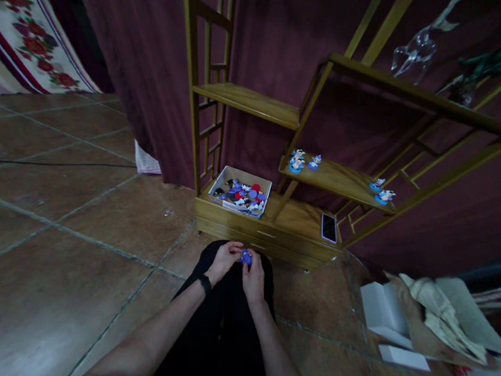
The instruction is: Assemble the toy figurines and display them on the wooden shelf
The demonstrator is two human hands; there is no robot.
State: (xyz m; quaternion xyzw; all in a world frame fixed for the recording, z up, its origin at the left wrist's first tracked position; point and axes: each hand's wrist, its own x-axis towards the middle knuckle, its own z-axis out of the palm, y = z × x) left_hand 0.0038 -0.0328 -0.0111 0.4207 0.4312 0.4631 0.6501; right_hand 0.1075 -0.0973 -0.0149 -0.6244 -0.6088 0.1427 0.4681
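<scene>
- small purple piece (246, 258): above the lap (224, 309), pinched between fingertips of the left hand (225, 260) and right hand (254, 277); a slack pinch could drop it onto the tiled floor (304, 306).
- squeezing hard might snap it.
- fingers hide much of its form.
- box (247, 175): overlapping pieces (253, 194) hide lower ones.
- glass animal (416, 49): cut off at the top edge.

The wooden shelf unit (190, 72) stood on the tiled floor (86, 278). Its low base (297, 216) bore an open box (241, 210) at the left and a phone (329, 228) at the right. On the lower right shelf (341, 181), three small figurines (296, 166) stood near the left end and two more figurines (384, 196) near the right. The upper shelf (381, 76) held a clear animal (419, 49) and a dark green ornament (486, 63).
</scene>
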